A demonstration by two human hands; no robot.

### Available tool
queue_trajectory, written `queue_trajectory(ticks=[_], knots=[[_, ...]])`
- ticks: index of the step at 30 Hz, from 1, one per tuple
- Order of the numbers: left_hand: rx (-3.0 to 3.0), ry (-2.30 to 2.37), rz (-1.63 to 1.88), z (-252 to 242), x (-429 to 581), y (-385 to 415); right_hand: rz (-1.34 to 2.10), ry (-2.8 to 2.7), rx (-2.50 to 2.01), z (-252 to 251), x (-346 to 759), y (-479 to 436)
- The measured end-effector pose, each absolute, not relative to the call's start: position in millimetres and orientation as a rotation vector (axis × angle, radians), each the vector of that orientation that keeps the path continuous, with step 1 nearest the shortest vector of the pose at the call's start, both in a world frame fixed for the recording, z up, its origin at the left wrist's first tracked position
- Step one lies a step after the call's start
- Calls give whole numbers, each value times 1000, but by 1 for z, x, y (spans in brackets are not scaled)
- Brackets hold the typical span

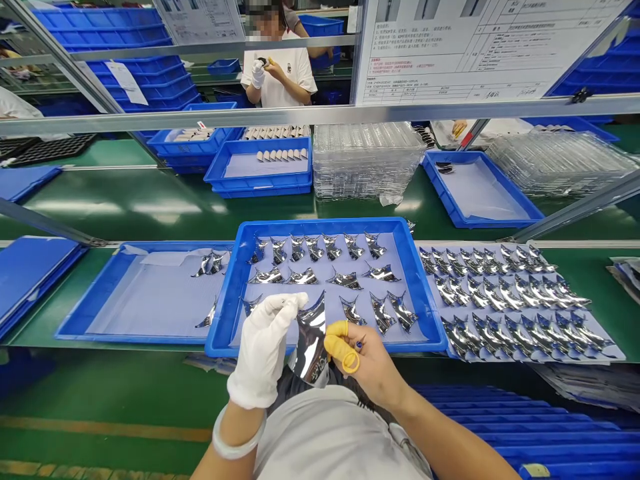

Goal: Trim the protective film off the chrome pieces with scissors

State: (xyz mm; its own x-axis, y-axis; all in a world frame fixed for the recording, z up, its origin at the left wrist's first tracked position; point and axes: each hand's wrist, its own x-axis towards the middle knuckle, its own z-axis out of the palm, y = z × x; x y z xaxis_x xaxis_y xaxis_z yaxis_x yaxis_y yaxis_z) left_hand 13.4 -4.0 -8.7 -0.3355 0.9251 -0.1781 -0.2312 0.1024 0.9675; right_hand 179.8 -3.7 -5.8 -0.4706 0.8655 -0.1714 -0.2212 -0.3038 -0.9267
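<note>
My left hand (263, 350), in a white glove, pinches the upper edge of a shiny chrome curved part (310, 343) held over the near rim of the middle blue tray (227, 293). My right hand (365, 363), with yellow finger cots on thumb and fingertip, grips the same part from the right side. Several more chrome parts (345, 280) lie in rows inside that tray.
A left blue tray (100, 300) holds a few chrome parts. A sheet at right (515, 300) carries several rows of them. Across the green bench stand more blue trays (260, 177), stacked clear blister packs (367, 157), and a person in a white shirt (280, 67).
</note>
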Motion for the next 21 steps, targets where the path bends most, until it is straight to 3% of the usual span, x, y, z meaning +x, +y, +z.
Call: queue_trajectory(ticks=[3,6,8,12,21], knots=[[767,1375,1460,-9,2,3,1691,-1442,-1004,-22,188,7],[898,1590,1475,-11,-24,12,1271,-1901,-1406,-43,210,27],[1131,1935,1311,-17,-45,18,1081,-2001,-1646,-56,230,41],[1342,2099,933,-38,-73,32,828,-2071,-2025,-75,264,62],[1675,2113,238,-93,-73,62,763,-2343,-2106,-116,236,67]])
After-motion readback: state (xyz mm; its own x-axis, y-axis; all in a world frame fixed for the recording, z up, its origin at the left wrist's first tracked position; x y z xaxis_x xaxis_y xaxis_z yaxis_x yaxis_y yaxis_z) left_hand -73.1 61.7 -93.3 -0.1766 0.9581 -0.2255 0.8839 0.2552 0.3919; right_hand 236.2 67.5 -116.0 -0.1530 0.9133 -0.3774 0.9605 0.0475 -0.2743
